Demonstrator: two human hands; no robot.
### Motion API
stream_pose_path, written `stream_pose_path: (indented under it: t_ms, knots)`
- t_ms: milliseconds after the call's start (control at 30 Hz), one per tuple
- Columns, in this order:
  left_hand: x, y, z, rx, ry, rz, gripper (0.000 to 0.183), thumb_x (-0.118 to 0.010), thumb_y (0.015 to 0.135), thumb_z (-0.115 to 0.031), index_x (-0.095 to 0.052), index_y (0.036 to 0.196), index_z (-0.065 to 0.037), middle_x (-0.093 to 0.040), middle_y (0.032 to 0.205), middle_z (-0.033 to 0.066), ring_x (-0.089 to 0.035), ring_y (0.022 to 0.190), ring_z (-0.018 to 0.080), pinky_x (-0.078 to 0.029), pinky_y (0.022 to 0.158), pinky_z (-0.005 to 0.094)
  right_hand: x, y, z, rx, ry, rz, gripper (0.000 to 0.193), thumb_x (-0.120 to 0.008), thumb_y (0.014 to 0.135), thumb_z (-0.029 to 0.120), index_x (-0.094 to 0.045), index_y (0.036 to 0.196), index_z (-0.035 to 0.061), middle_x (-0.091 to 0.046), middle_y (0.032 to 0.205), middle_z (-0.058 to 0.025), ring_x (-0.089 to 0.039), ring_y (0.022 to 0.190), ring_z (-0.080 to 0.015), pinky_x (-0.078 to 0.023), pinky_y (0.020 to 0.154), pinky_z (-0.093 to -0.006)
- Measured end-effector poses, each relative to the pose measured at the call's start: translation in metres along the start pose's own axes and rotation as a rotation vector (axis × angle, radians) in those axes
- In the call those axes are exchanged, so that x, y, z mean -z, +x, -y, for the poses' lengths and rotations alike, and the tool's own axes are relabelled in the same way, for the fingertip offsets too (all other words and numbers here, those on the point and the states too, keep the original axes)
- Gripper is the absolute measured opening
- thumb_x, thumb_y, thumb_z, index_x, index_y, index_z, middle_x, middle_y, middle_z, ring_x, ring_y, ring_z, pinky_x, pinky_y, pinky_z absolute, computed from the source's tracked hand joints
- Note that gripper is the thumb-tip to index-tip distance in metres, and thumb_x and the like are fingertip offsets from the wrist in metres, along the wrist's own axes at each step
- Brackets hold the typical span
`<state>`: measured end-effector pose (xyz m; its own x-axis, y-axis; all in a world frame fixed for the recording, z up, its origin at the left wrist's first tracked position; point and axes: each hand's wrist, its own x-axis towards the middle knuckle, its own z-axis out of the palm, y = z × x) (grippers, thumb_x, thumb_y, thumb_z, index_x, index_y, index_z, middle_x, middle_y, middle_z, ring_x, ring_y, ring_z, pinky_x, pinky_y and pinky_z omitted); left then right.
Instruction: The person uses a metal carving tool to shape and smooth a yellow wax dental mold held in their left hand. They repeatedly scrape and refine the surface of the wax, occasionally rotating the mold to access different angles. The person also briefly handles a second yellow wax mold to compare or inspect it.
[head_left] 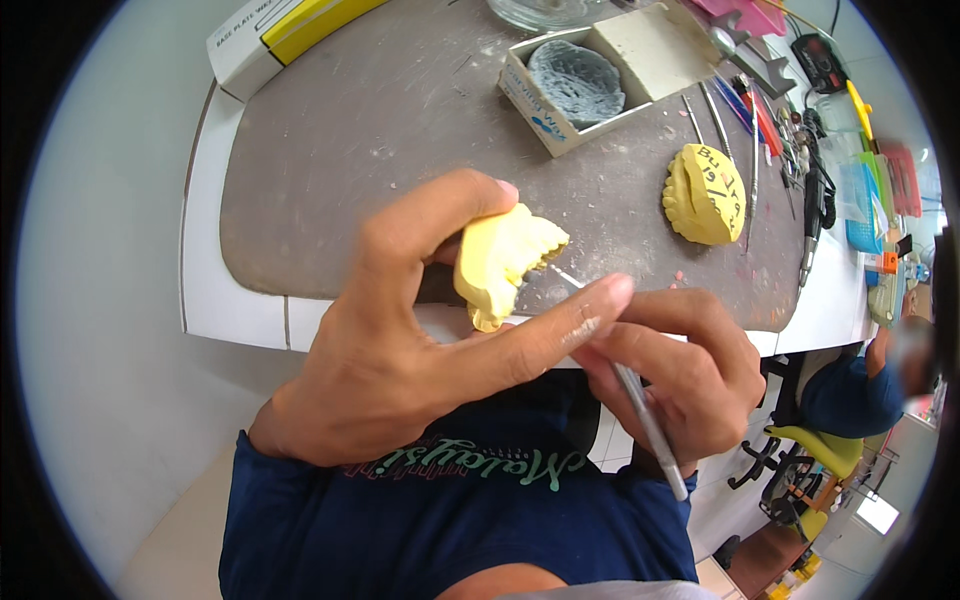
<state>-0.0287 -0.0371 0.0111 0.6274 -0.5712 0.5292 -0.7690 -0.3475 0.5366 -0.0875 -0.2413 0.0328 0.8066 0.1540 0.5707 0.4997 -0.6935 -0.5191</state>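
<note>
Right hand (pixel 690 365): grip closed on slim metal tool (pixel 648 425), tip at the teeth of yellow dental cast (pixel 497 252). Left hand (pixel 400 320): grip half spread around cast, forefinger on top, thumb toward tool; lower contacts hidden. Cast, near the surface's (pixel 350 160) front edge, probably light, stiff, brittle; hold by thick base. Beyond: second cast (pixel 708 200), open box (pixel 535 115).

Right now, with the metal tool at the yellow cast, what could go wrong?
The metal tool in the right hand has its thin tip close to the toothed edge of the yellow cast; a slip might chip it. The left hand has its thumb near the tool, so it might get nicked. A loosened grip could drop the cast.
</note>
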Motion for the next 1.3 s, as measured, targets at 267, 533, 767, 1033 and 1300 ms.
stream_pose_path:
  t_ms: [267, 533, 767, 1033, 1300]
  knots:
    - [0.003, -0.002, 0.004, -0.007, -0.037, 0.013, 0.073, -0.085, 0.065, 0.000, -0.061, 0.132, -0.014, -0.045, 0.135, 0.0167, -0.057, 0.113, 0.0275, -0.054, 0.092, 0.0345, 0.002, -0.015, -0.008, -0.038, 0.226, -0.188, 0.030, -0.081, 0.064, -0.004, -0.069, 0.090, 0.0017, -0.068, 0.081, -0.0117, -0.065, 0.063, -0.0197, -0.049, 0.054, -0.0276]
    - [0.002, -0.001, 0.013, -0.004, -0.192, -0.075, 0.073, -0.087, 0.069, -0.017, -0.052, 0.130, 0.001, -0.056, 0.130, 0.0230, -0.062, 0.114, 0.0306, -0.055, 0.096, 0.0385, -0.006, -0.005, 0.006, -0.172, 0.246, -0.056, 0.028, -0.082, 0.065, -0.004, -0.071, 0.090, -0.0001, -0.068, 0.077, -0.0131, -0.068, 0.066, -0.0209, -0.051, 0.056, -0.0278]
    - [0.005, 0.001, 0.008, 0.040, -0.205, -0.038, 0.061, -0.085, 0.071, -0.017, -0.057, 0.123, -0.005, -0.060, 0.126, 0.0247, -0.064, 0.110, 0.0310, -0.057, 0.089, 0.0374, -0.016, -0.003, 0.002, -0.129, 0.225, 0.012, 0.024, -0.083, 0.066, -0.002, -0.069, 0.085, 0.0017, -0.067, 0.076, -0.0111, -0.066, 0.062, -0.0213, -0.052, 0.054, -0.0281]
    - [0.004, 0.001, 0.014, 0.003, -0.204, -0.037, 0.058, -0.084, 0.073, -0.016, -0.056, 0.123, -0.004, -0.062, 0.124, 0.0257, -0.065, 0.110, 0.0312, -0.057, 0.087, 0.0355, -0.015, -0.006, 0.001, -0.191, 0.283, 0.009, 0.025, -0.084, 0.065, -0.002, -0.068, 0.084, 0.0013, -0.068, 0.076, -0.0127, -0.067, 0.062, -0.0208, -0.052, 0.053, -0.0277]
    - [0.003, 0.002, 0.018, -0.021, -0.214, -0.052, 0.056, -0.084, 0.074, -0.016, -0.056, 0.121, -0.003, -0.064, 0.122, 0.0265, -0.066, 0.107, 0.0314, -0.057, 0.086, 0.0355, -0.014, -0.004, 0.000, -0.181, 0.296, 0.019, 0.025, -0.084, 0.065, -0.002, -0.067, 0.083, 0.0008, -0.069, 0.075, -0.0135, -0.068, 0.062, -0.0217, -0.052, 0.053, -0.0272]
